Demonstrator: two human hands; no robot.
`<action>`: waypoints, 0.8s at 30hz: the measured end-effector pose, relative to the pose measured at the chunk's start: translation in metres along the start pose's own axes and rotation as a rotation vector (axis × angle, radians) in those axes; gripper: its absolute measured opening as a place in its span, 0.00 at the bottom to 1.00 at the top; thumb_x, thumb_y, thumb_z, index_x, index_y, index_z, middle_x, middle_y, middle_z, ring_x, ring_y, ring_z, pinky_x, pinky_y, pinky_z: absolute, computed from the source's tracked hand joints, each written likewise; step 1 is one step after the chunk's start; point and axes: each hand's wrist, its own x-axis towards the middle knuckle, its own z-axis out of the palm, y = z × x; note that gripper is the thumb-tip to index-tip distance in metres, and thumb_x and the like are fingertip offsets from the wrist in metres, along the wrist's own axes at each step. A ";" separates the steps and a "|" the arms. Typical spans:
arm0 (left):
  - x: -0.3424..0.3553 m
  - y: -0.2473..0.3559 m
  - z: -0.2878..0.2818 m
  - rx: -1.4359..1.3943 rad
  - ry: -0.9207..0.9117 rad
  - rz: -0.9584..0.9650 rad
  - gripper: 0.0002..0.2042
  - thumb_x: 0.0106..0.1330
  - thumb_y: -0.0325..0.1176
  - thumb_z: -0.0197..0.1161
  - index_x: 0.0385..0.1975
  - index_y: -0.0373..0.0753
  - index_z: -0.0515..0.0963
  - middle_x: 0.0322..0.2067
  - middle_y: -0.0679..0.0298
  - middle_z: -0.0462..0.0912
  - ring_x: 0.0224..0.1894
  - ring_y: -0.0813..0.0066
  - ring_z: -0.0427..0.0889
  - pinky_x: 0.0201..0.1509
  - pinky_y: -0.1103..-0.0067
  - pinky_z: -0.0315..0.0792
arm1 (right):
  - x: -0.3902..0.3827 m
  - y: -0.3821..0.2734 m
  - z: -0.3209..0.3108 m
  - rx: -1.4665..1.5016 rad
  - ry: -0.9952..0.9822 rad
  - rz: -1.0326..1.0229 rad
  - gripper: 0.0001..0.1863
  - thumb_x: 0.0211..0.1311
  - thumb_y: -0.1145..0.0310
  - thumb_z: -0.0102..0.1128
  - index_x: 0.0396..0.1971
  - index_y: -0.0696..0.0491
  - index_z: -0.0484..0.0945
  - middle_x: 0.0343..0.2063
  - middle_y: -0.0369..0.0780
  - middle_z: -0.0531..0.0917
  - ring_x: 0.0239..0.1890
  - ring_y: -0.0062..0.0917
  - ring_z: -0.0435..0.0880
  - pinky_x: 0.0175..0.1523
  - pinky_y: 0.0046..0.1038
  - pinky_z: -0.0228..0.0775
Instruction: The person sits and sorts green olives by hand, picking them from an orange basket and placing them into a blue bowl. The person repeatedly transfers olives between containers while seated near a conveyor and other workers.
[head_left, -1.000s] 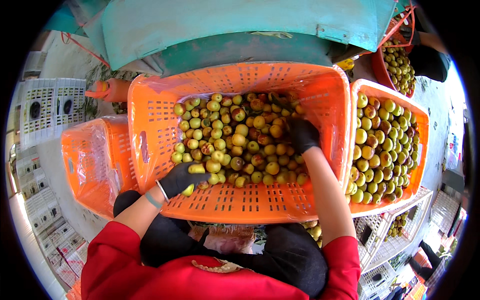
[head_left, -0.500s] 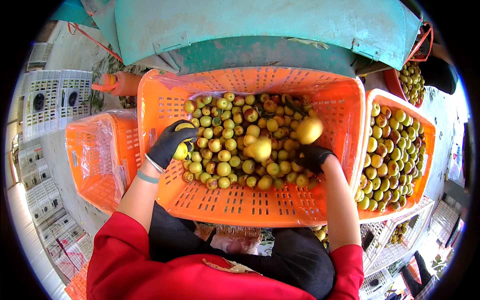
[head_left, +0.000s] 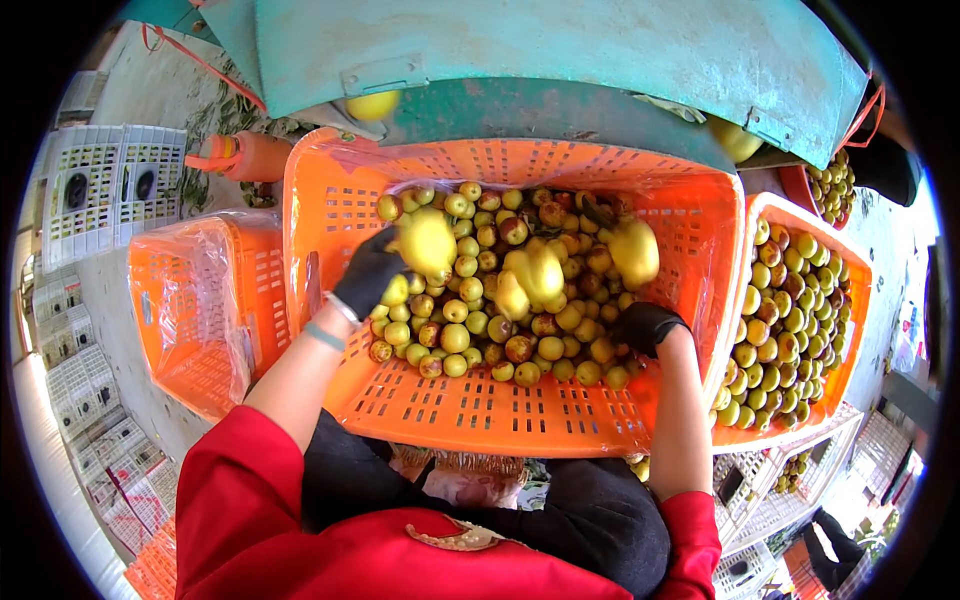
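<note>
I am sorting through the small yellow-green and reddish fruit (head_left: 480, 300) heaped in the orange plastic crate (head_left: 480, 410) in front of me, under the lip of a teal metal chute (head_left: 560, 60). My left hand (head_left: 372, 272), in a black glove, is curling over the left edge of the heap, with a fruit under its fingertips; whether it is gripping that fruit or only resting on it I cannot tell. My right hand (head_left: 648, 325), also gloved in black, is lying on the right side of the heap with its fingers bent down among the fruit, and I cannot tell whether it is holding any. Several blurred yellow fruit (head_left: 535, 272) are showing above the pile between my hands, apparently in mid-air. I judge that I am in the middle of raking and checking the load. The next move, as I read it, calls for a light pinch on single fruit without bruising them. A second orange crate (head_left: 850, 300), full, is standing just beside mine on the right, and an emptier plastic-lined crate (head_left: 190, 300) on the left.
</note>
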 end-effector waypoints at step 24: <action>-0.096 0.021 0.043 -0.805 -0.230 -0.455 0.33 0.59 0.54 0.46 0.48 0.25 0.70 0.46 0.41 0.75 0.33 0.42 0.82 0.19 0.69 0.78 | 0.033 -0.120 0.008 -0.522 0.211 -0.167 0.30 0.52 0.42 0.55 0.51 0.45 0.75 0.44 0.41 0.81 0.47 0.30 0.80 0.48 0.32 0.73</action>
